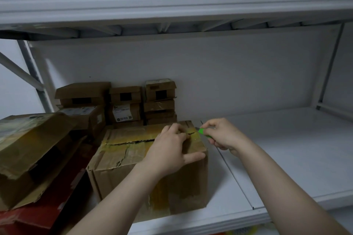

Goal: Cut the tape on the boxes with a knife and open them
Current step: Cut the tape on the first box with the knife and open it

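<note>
Atop box (122,160), left hand (168,150) (right (223,137) grips knife (201,131))

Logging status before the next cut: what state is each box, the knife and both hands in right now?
Center box: flaps down, dark slit along the top seam.
Left box: open, flaps raised.
Small boxes: stacked at the back wall.
Green knife: gripped, at the seam's right end.
Left hand: rests on the center box top.
Right hand: grips the green knife.
</note>
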